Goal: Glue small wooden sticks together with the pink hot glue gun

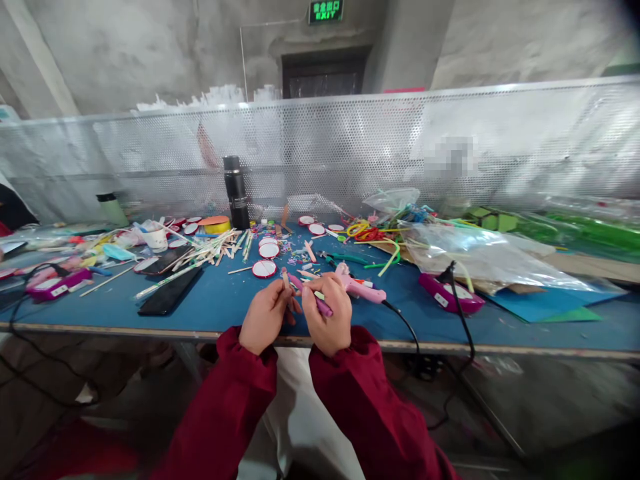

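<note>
1. Head view: a purple stick [320, 305] is being pinched in the right hand [327, 319], fingers curled shut around it, at the near edge of the table [200, 303].
2. A small wooden stick [287, 280] is being gripped upright by the closed left hand [264, 315].
3. Orientation: the purple stick's long axis is running diagonally, upper left to lower right.
4. Risk, as judged: the pink glue gun [357, 285] is lying just beside the right hand; knuckles could be burned, or its cord snagged.
</note>
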Tool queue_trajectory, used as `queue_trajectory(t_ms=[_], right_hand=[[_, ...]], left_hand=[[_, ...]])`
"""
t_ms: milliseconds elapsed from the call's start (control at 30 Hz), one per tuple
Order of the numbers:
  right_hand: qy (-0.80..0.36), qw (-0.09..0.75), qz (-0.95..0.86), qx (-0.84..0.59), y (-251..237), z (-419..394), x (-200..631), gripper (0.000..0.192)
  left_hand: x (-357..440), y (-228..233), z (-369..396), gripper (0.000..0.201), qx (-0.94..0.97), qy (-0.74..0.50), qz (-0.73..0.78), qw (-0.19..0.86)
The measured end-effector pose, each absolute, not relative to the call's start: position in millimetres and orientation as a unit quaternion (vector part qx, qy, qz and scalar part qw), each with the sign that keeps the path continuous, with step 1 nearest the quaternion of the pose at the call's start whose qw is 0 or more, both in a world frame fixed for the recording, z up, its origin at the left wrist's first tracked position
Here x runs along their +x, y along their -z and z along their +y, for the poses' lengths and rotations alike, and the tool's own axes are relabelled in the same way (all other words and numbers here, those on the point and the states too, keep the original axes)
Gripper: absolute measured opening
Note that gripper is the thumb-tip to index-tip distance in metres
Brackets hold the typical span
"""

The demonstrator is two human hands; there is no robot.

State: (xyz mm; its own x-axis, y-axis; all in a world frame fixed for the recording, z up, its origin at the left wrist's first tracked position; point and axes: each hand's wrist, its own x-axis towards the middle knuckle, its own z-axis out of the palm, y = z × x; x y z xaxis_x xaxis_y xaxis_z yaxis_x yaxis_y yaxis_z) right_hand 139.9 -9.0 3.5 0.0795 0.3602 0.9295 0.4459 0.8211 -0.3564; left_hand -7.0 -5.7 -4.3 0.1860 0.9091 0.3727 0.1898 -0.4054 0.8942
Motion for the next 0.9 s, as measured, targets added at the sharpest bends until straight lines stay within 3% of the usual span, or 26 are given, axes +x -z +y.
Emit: queue_trajectory(t_ms=[467,900], right_hand=[[0.025,0.659,-0.692,-0.294,-3.0,-7.6,139.8,0.016],[0.036,0.670,-0.666,-0.325,-2.8,-9.7,139.6,0.018]], left_hand=[[-7.6,4.0,-6.7,0.031,0.693,-0.487,0.420,0.326],[-7.8,3.2,-7.8,0.030,0.678,-0.492,0.413,0.356]])
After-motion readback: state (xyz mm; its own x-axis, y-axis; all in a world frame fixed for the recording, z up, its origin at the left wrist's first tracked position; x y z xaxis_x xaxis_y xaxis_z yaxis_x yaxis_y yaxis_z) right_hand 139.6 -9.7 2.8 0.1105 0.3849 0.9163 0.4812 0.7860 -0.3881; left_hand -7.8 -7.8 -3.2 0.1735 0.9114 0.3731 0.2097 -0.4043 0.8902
